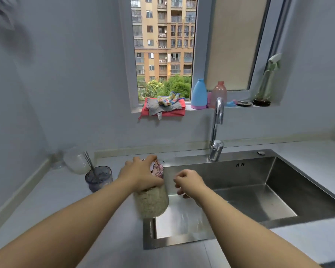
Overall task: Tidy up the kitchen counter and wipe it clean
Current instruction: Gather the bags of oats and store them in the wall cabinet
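Observation:
A clear jar of pale grain [151, 201] with a floral lid [157, 168] stands at the sink's left edge. My left hand [138, 174] grips the jar from above, fingers curled round its lid and neck. My right hand [190, 182] hovers just right of the jar over the sink [278, 192], fingers curled, with nothing visible in it. The grey counter [56, 200] stretches left of the sink. Folded cloths [162, 106], red, grey and patterned, lie on the window sill.
A small dark glass with a spoon [99, 177] and a clear container [75, 161] stand at the back left corner. The faucet [218, 128] rises behind the sink. A blue bottle [199, 94], a pink bottle [219, 93] and a spray bottle [267, 80] line the sill.

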Demonstrator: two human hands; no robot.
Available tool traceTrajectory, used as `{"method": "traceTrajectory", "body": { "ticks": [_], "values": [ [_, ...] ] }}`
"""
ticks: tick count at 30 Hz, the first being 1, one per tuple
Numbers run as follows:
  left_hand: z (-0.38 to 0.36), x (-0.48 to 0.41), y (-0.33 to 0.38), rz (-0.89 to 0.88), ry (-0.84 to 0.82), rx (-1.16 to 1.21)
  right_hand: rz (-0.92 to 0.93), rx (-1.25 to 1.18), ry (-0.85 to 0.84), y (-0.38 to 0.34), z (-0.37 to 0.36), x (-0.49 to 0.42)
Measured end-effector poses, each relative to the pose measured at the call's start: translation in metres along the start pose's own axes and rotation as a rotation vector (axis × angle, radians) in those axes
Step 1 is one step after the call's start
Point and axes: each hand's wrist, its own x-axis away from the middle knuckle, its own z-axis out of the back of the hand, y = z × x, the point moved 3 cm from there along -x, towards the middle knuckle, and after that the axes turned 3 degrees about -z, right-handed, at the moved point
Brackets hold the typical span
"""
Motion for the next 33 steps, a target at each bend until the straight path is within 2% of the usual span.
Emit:
{"method": "traceTrajectory", "body": {
  "ticks": [9,13,23,33],
  "values": [
    [-0.039,0.001,0.173,-0.339,-0.062,0.004,-0.152,-0.107,0.268,0.086,0.147,0.033],
    [-0.059,0.001,0.272,-0.459,-0.073,0.021,-0.19,-0.123,0.359,0.131,0.227,0.059],
    [-0.121,0.01,0.5,-0.622,-0.112,0.019,-0.317,-0.112,0.533,0.249,0.422,0.119],
    [-0.162,0.007,0.653,-0.79,-0.152,0.013,-0.413,-0.188,0.656,0.33,0.534,0.144]
  ]
}}
